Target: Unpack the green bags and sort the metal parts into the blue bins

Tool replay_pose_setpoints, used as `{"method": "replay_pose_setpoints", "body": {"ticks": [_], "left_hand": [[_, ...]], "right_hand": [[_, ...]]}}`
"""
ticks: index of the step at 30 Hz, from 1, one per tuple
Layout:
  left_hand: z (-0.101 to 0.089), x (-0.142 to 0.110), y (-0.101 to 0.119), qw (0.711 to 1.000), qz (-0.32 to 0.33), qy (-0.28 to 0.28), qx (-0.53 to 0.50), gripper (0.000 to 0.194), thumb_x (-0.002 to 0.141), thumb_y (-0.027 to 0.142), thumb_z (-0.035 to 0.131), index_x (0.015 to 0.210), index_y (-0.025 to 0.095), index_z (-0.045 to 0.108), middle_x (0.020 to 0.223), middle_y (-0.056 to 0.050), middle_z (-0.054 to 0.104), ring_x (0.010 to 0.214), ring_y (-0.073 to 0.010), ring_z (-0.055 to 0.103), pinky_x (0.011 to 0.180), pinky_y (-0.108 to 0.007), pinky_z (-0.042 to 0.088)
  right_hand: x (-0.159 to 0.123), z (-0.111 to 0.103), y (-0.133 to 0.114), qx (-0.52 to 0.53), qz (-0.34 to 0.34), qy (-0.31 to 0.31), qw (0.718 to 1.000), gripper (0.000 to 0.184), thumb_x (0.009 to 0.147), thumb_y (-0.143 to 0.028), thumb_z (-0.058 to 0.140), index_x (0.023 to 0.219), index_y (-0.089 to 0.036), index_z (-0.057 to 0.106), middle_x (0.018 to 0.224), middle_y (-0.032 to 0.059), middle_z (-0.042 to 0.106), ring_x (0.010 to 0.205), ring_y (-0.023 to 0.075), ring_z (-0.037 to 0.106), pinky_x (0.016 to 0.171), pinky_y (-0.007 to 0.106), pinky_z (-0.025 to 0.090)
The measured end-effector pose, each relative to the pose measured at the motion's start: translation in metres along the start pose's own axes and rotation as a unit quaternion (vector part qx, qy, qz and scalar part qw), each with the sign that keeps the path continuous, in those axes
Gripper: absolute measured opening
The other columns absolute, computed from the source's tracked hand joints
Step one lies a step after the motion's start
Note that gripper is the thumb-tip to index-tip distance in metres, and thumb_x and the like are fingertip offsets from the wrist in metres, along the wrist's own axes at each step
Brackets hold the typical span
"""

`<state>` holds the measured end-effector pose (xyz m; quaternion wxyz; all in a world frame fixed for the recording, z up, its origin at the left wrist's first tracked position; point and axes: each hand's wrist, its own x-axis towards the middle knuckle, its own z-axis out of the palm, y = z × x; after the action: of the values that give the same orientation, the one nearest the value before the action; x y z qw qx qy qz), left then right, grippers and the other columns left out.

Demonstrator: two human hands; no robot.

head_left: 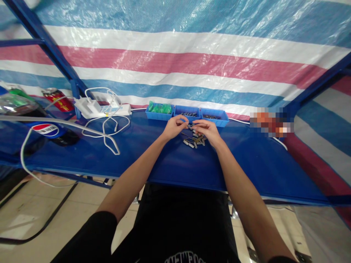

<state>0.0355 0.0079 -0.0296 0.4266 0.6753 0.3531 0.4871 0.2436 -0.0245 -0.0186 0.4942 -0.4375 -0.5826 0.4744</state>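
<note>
Over the blue table, my left hand (176,126) pinches a small, thin, light-coloured piece (189,125) between thumb and fingertips. My right hand (207,130) meets it from the other side, its fingers curled and closed at the same piece; the exact kind is too small to make out. Under and in front of my fingers lies a loose pile of small silvery metal cylinders (190,144), some with thin brass-coloured rods (196,139) among them. Right behind my hands stand three blue bins: the left bin (159,116) contains green items (160,108), the middle bin (178,109) and right bin (223,117) small dark metal parts.
A white power strip (116,109) with plugs and a looping white cable (105,136) sits left of the bins. Farther left are a red can (58,100) and a bottle with a blue label (45,129). A striped tarp (175,60) hangs behind the table (186,168).
</note>
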Motion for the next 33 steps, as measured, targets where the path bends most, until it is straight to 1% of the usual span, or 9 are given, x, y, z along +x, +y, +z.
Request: {"method": "replay_pose_setpoints", "body": {"ticks": [10,13,17,20,21,24,26,30,33], "left_hand": [[0.001,-0.002,0.003,1.0,0.022,-0.016,-0.005,0.036,0.078,0.037,0.083,0.105,0.015,0.071,0.086,-0.008,0.078,0.08,-0.0197,0.075,0.075,-0.028,0.055],[-0.002,-0.003,0.006,0.997,0.034,-0.028,0.061,0.032,0.082,0.034,0.078,0.107,0.015,0.072,0.086,-0.008,0.079,0.079,-0.0193,0.074,0.072,-0.027,0.054],[-0.014,-0.005,0.01,0.959,0.08,-0.098,0.253,0.027,0.079,0.03,0.081,0.102,0.016,0.077,0.087,-0.006,0.077,0.078,-0.0186,0.07,0.073,-0.028,0.051],[-0.022,-0.005,0.011,0.928,0.087,-0.156,0.327,0.017,0.08,0.025,0.079,0.094,0.015,0.079,0.085,-0.006,0.076,0.076,-0.0176,0.067,0.072,-0.027,0.049],[-0.023,-0.005,0.011,0.923,0.082,-0.167,0.337,0.014,0.082,0.024,0.078,0.091,0.014,0.079,0.083,-0.006,0.075,0.075,-0.017,0.066,0.071,-0.027,0.049],[-0.023,-0.006,0.012,0.921,0.058,-0.178,0.342,0.009,0.085,0.019,0.073,0.087,0.013,0.078,0.077,-0.006,0.073,0.069,-0.0155,0.065,0.068,-0.025,0.048],[-0.021,-0.006,0.012,0.925,0.044,-0.181,0.332,0.008,0.086,0.018,0.071,0.087,0.013,0.077,0.076,-0.006,0.073,0.068,-0.0152,0.065,0.067,-0.024,0.048],[-0.019,-0.006,0.011,0.937,0.039,-0.182,0.297,0.01,0.088,0.018,0.068,0.092,0.013,0.076,0.076,-0.005,0.073,0.068,-0.0156,0.067,0.066,-0.024,0.049],[-0.016,-0.005,0.008,0.953,0.039,-0.159,0.253,0.014,0.089,0.021,0.067,0.098,0.013,0.075,0.072,-0.003,0.072,0.065,-0.015,0.067,0.064,-0.023,0.05]], "right_hand": [[-0.002,0.002,-0.003,0.019,-0.005,0.005,1.0,0.036,0.064,-0.046,0.092,0.088,-0.021,0.082,0.067,0.0015,0.073,0.059,0.0142,0.061,0.056,0.028,0.047],[0.002,0.001,0.002,0.016,-0.01,0.014,1.0,0.037,0.064,-0.047,0.091,0.09,-0.021,0.083,0.068,0.002,0.074,0.058,0.0145,0.061,0.056,0.029,0.048],[0.011,-0.007,0.011,-0.013,-0.045,0.098,0.994,0.038,0.065,-0.05,0.088,0.09,-0.021,0.083,0.077,0.0043,0.078,0.06,0.0157,0.063,0.054,0.028,0.051],[0.018,-0.019,0.018,-0.025,-0.077,0.197,0.977,0.044,0.068,-0.051,0.085,0.098,-0.018,0.082,0.093,0.0093,0.081,0.065,0.0185,0.069,0.053,0.029,0.054],[0.019,-0.024,0.02,-0.029,-0.081,0.208,0.974,0.046,0.07,-0.049,0.083,0.104,-0.017,0.081,0.102,0.0114,0.081,0.068,0.0195,0.071,0.055,0.03,0.055],[0.021,-0.033,0.025,-0.044,-0.077,0.223,0.971,0.057,0.07,-0.04,0.081,0.122,-0.019,0.076,0.124,0.0145,0.077,0.075,0.0217,0.074,0.059,0.033,0.059],[0.021,-0.036,0.027,-0.047,-0.072,0.227,0.97,0.06,0.069,-0.037,0.079,0.127,-0.019,0.074,0.128,0.015,0.075,0.075,0.022,0.074,0.059,0.034,0.06],[0.022,-0.033,0.029,-0.05,-0.071,0.214,0.973,0.052,0.072,-0.034,0.075,0.121,-0.019,0.075,0.125,0.0146,0.076,0.072,0.021,0.074,0.058,0.033,0.059],[0.022,-0.028,0.029,-0.057,-0.072,0.189,0.978,0.045,0.074,-0.037,0.074,0.116,-0.019,0.076,0.121,0.0134,0.077,0.069,0.0199,0.073,0.058,0.032,0.059]]}}
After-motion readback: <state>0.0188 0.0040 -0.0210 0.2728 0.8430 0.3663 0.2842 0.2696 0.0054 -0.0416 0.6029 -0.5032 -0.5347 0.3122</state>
